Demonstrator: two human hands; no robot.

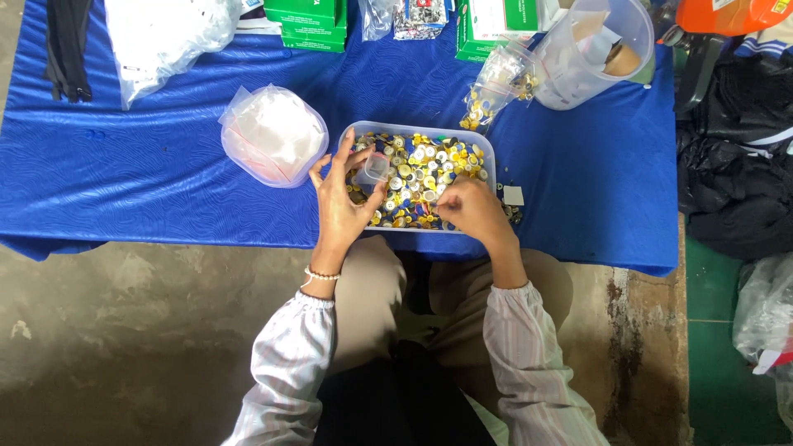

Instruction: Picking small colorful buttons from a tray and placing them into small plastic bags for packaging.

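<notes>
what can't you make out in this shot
Head view only:
- What the right hand pinches in the tub: its own fingers cover it.
- Whether the small clear bag at the left hand holds anything: too small and see-through.
- What the small pieces are: too small to tell.
- The green boxes and the jug: cut off by the top edge.
- The person's lap: hidden by arms and knees.

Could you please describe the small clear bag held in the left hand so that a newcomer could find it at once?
Start at the blue cloth, then find the clear rectangular tub of yellow and silver buttons near its front edge. Over the tub's left end, the left hand pinches the small clear bag: nearly empty, unlike the fuller bag of buttons behind.
</notes>
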